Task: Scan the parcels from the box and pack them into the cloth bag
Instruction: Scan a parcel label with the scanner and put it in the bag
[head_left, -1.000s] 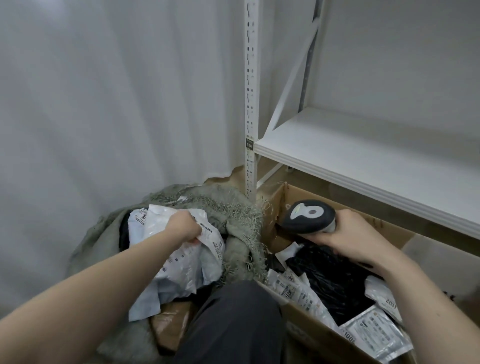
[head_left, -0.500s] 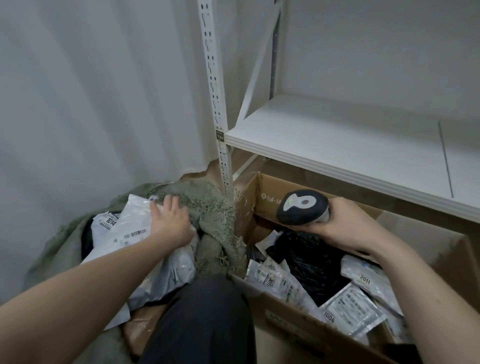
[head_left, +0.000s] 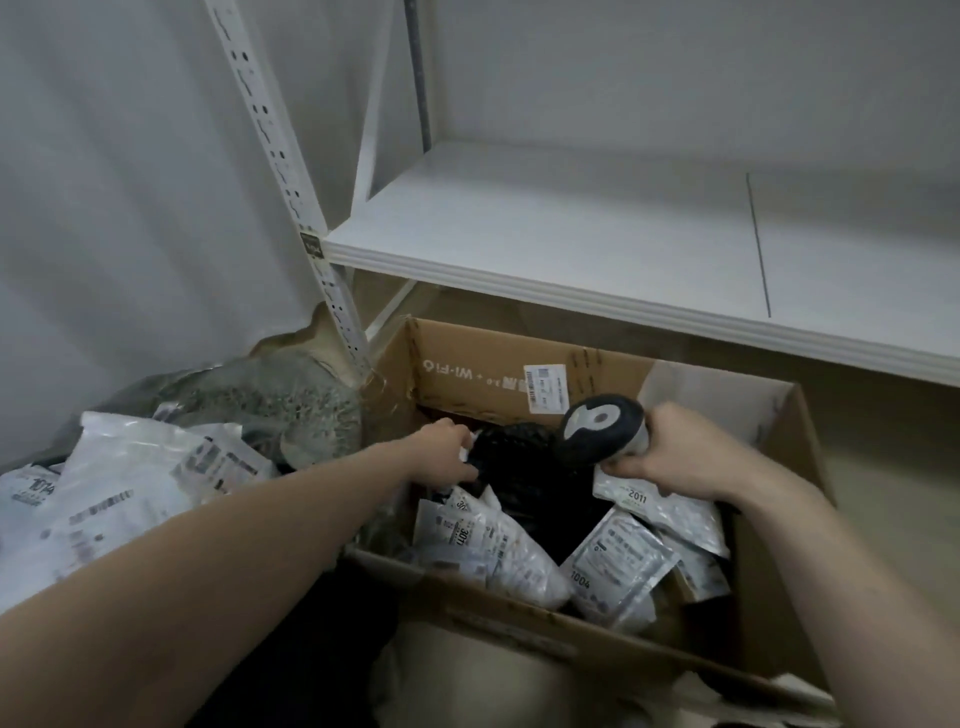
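Box (head_left: 779, 467) parcel (head_left: 524, 452) against left grip (head_left: 447, 452)

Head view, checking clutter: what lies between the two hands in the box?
In the head view, a black parcel lies between the left hand and the right hand, which holds the scanner.

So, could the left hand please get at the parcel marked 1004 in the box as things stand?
Probably yes: the left hand is already inside the box, and the 1004 parcel lies on top of the pile with nothing over it.
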